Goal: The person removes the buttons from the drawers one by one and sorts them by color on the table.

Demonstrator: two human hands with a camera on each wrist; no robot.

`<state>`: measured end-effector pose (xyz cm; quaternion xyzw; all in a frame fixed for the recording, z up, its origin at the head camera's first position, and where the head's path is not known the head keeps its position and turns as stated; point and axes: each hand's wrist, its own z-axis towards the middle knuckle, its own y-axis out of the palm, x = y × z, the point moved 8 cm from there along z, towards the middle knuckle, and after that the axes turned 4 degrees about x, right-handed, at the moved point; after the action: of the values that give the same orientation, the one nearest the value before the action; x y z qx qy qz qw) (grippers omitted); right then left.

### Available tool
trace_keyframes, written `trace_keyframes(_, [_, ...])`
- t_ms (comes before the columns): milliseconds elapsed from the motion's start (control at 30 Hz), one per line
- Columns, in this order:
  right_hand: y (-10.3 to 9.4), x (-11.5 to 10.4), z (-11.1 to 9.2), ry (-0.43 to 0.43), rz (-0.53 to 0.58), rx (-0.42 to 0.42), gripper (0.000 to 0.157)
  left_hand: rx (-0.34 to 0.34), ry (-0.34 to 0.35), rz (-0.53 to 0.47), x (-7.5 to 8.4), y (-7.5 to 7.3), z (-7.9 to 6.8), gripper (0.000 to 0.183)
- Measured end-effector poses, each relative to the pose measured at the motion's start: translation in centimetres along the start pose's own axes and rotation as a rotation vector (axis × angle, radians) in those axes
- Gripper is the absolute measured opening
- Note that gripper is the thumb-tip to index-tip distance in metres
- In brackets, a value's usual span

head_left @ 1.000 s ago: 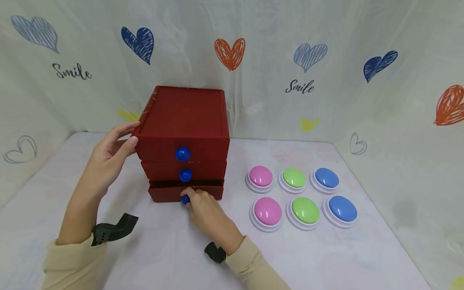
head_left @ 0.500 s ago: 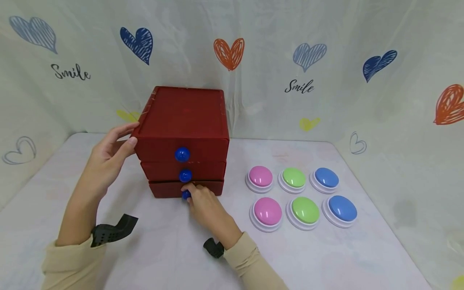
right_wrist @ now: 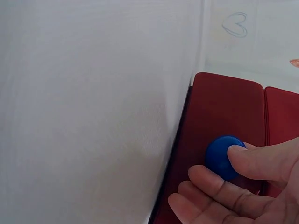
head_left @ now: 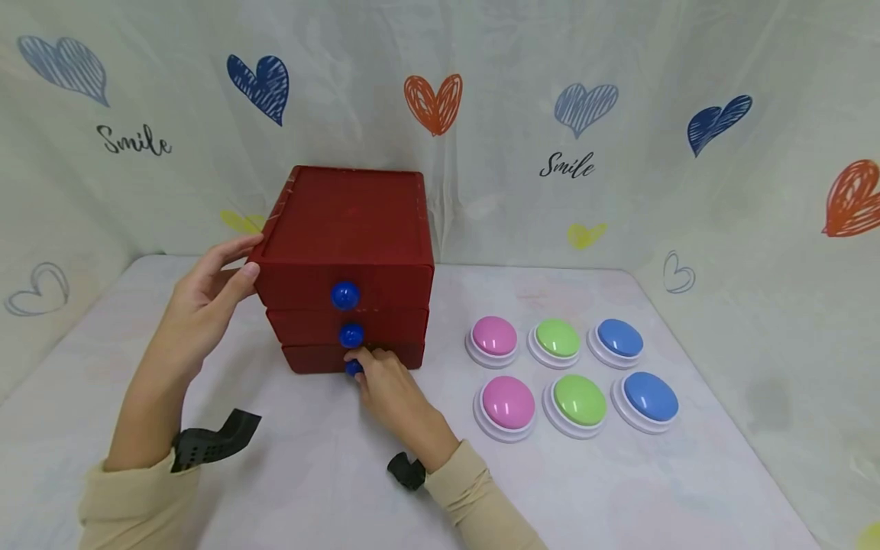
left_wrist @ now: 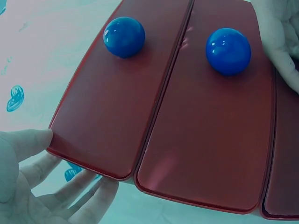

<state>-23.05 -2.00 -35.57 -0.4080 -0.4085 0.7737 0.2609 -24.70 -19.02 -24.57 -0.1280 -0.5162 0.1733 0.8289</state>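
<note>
A red chest of three drawers [head_left: 351, 218] stands left of the middle of the table in the head view. On the top and middle drawers are a round blue knob [head_left: 345, 296] and another blue knob [head_left: 351, 335]. My left hand [head_left: 206, 298] rests against the chest's front left corner, thumb and spread fingers touching its edge and side, as the left wrist view also shows. At the bottom drawer [head_left: 312, 359], my right hand [head_left: 392, 393] pinches its blue knob [right_wrist: 217, 156] between thumb and fingers. That drawer's front sits close under the middle one, with no gap showing.
Right of the chest stand two rows of dome push buttons on white bases, including a pink button [head_left: 508, 402], a green button [head_left: 580, 399] and a blue button [head_left: 651, 396]. Behind the table [head_left: 309, 473] hangs a white curtain [head_left: 495, 168] printed with hearts.
The bottom drawer has slid back into the chest, and its dark opening has vanished. My right hand moved inward with the knob, while my left hand stayed at the corner.
</note>
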Motion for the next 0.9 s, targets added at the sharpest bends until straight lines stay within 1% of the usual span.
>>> trace_keyframes(367, [-0.06, 0.08, 0.17, 0.012, 0.023, -0.005, 0.024, -0.01, -0.001, 0.012, 0.19, -0.01, 0.02, 0.045])
trace_keyframes(600, [-0.25, 0.35, 0.33, 0.032, 0.063, 0.008, 0.023, -0.014, -0.012, 0.027, 0.18, -0.03, -0.06, 0.045])
trace_keyframes(800, [-0.09, 0.73, 0.17, 0.058, 0.106, -0.029, 0.026, -0.015, -0.03, 0.062, 0.22, 0.13, -0.28, 0.046])
trace_keyframes(900, [-0.13, 0.82, 0.06, 0.053, 0.11, -0.084, 0.03, 0.004, -0.046, 0.092, 0.47, 0.17, -0.47, 0.047])
